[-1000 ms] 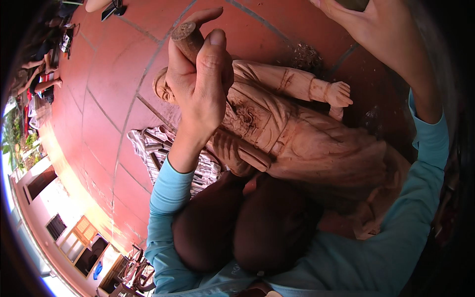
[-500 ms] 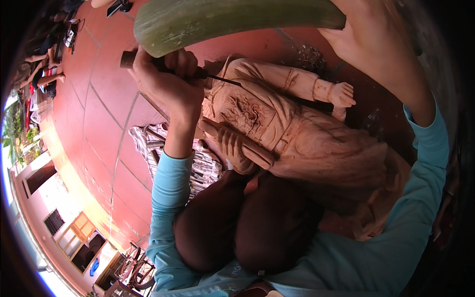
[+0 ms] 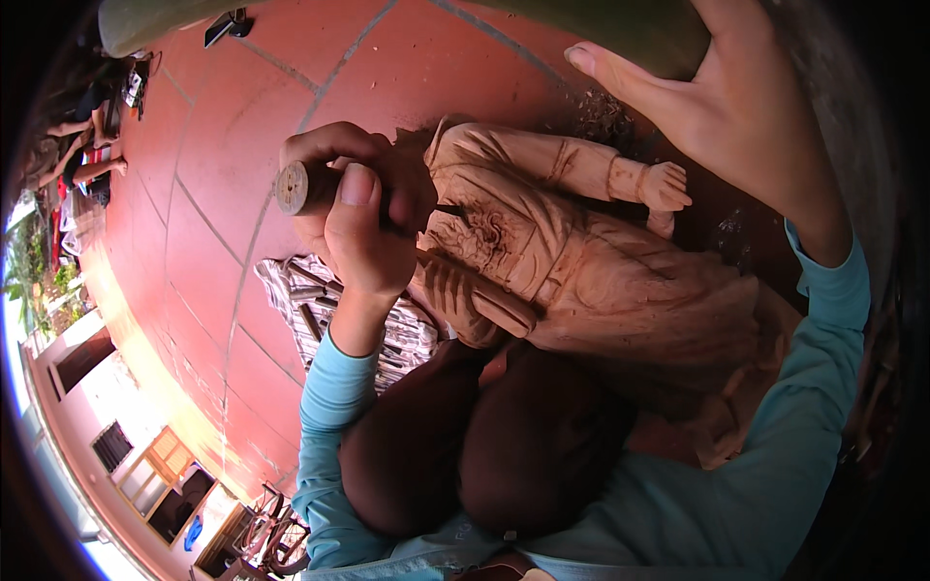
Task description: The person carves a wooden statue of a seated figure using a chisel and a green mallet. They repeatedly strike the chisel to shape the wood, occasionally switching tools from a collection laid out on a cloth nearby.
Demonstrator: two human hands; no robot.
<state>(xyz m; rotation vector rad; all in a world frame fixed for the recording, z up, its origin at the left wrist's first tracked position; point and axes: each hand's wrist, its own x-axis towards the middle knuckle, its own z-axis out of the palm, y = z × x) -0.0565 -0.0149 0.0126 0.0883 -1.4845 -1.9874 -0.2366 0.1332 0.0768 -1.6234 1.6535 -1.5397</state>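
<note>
Gripping chisel (image 3: 293,188) near tools (image 3: 310,321) on cloth (image 3: 271,275)

Green block (image 3: 620,34), which spanned above left hand (image 3: 363,218) half a second ago, now up at top edge, partly out of view. Right hand (image 3: 731,111) lower in view than a second ago, thumb now showing beside block. Left hand shifts right and down since half a second ago; chisel (image 3: 315,187) swings, handle end now facing camera, tip nearer chest relief (image 3: 489,237). Statue (image 3: 630,281) head, seen a second ago, hidden behind left hand.
</note>
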